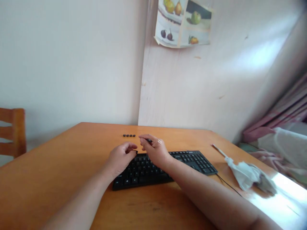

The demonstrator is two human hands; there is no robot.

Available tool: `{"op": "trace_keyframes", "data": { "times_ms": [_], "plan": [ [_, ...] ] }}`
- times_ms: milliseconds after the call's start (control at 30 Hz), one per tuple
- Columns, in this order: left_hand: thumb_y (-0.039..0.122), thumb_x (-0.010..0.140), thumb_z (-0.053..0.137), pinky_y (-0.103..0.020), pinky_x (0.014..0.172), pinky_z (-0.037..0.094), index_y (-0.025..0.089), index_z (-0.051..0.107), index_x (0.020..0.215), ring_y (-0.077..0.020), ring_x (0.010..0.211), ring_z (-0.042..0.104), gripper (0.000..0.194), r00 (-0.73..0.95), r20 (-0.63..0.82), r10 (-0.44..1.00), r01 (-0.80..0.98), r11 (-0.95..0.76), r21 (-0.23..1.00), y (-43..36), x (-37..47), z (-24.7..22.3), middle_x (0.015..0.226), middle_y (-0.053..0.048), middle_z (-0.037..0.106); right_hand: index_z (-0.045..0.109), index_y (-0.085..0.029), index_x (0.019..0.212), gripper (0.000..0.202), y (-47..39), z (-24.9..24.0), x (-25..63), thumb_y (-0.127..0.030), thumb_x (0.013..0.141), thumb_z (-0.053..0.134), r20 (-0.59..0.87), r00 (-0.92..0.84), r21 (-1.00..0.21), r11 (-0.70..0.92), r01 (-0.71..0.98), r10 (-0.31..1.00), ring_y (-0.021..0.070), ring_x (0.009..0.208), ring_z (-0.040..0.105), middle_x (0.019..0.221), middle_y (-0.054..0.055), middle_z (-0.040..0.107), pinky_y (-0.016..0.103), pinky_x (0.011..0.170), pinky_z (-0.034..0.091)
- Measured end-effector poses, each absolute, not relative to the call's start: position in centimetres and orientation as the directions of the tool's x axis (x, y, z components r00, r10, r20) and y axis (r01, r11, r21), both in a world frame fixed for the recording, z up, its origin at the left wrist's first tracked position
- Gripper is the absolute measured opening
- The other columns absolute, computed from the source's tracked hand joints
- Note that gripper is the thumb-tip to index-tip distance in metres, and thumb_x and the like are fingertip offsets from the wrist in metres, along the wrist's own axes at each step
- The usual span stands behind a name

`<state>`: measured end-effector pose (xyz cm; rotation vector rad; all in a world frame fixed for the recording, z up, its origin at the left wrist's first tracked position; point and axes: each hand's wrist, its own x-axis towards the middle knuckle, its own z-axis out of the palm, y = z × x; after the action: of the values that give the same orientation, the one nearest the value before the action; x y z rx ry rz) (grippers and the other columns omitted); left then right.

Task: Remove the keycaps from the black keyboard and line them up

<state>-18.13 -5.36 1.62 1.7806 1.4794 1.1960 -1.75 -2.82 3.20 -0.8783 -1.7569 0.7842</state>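
Note:
A black keyboard point(153, 169) lies on the wooden table, partly covered by my hands. My left hand point(122, 158) is over its upper left corner, thumb and forefinger pinched around a small black piece point(136, 152) that looks like a keycap. Just to the right, my right hand point(154, 148) is above the keyboard's back edge, its fingers closed on a thin dark object point(149, 140), mostly hidden in the grip. Behind the hands, several small black keycaps point(129, 135) sit in a row on the table.
On the right of the table point(72, 179) lie a white stick point(219, 150) and a crumpled white cloth or bag point(247, 174). The keyboard's cable point(229, 184) runs toward the front right. A wooden chair point(19, 132) stands at the left; the wall is behind.

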Motion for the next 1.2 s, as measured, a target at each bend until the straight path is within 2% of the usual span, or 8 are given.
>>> {"op": "trace_keyframes", "data": {
  "times_ms": [100,233,400,567,833,1200],
  "plan": [
    [0.043,0.076,0.057,-0.033,0.082,0.049,0.02,0.067,0.097,-0.0224,0.09,0.066,0.033,0.044,0.285,0.957,0.529,-0.265,0.806,-5.5,-18.2,1.9,0.096,-0.004,0.072,0.064,-0.023,0.114,0.032,-2.9,3.8,-1.3,-0.039,0.093,0.046,0.483,-0.307,-0.77,0.565,0.296,0.82,0.0129,0.071,0.063,0.086,0.002,0.068,0.024,0.063,0.048],
    [0.046,0.076,0.055,-0.035,0.084,0.049,0.019,0.065,0.098,-0.0231,0.091,0.066,0.036,0.081,0.291,0.953,0.524,-0.289,0.801,-6.0,-17.8,2.5,0.097,-0.005,0.072,0.066,-0.023,0.11,0.027,-4.1,4.6,0.1,-0.031,0.093,0.047,0.529,-0.364,-0.593,0.641,0.487,0.766,0.0158,0.084,0.065,0.094,0.004,0.071,0.028,0.076,0.048],
    [0.047,0.075,0.056,-0.035,0.081,0.049,0.018,0.058,0.107,-0.0225,0.086,0.066,0.043,0.135,0.298,0.945,0.473,-0.326,0.819,-7.1,-16.5,3.3,0.09,-0.005,0.072,0.066,-0.021,0.107,0.024,-6.9,4.6,2.6,-0.031,0.088,0.056,0.505,-0.407,-0.454,0.635,0.625,0.761,0.0177,0.087,0.064,0.097,0.006,0.07,0.027,0.077,0.047],
    [0.046,0.076,0.058,-0.033,0.078,0.049,0.02,0.055,0.107,-0.0214,0.083,0.066,0.041,0.232,0.271,0.934,0.392,-0.345,0.853,-8.3,-15.3,3.6,0.089,-0.004,0.072,0.064,-0.023,0.111,0.03,-9.2,3.8,4.1,-0.034,0.084,0.063,0.475,-0.405,-0.435,0.609,0.663,0.781,0.0172,0.082,0.063,0.095,0.005,0.068,0.026,0.072,0.047],
    [0.045,0.075,0.06,-0.033,0.081,0.049,0.022,0.058,0.104,-0.0216,0.084,0.066,0.038,0.261,0.273,0.926,0.386,-0.359,0.85,-9.0,-14.5,3.5,0.087,-0.003,0.073,0.064,-0.024,0.112,0.031,-9.8,2.8,4.7,-0.033,0.082,0.065,0.498,-0.41,-0.438,0.629,0.642,0.765,0.0174,0.085,0.063,0.098,0.004,0.067,0.026,0.075,0.046],
    [0.04,0.079,0.058,-0.033,0.084,0.049,0.022,0.059,0.102,-0.0199,0.086,0.066,0.029,0.27,0.312,0.911,0.411,-0.402,0.818,-8.8,-14.4,2.9,0.091,-0.002,0.072,0.067,-0.025,0.102,0.02,-9.5,2.7,4.9,-0.033,0.084,0.062,0.522,-0.447,-0.408,0.673,0.617,0.727,0.0154,0.08,0.062,0.091,0.002,0.067,0.024,0.073,0.045]
  ]
}}
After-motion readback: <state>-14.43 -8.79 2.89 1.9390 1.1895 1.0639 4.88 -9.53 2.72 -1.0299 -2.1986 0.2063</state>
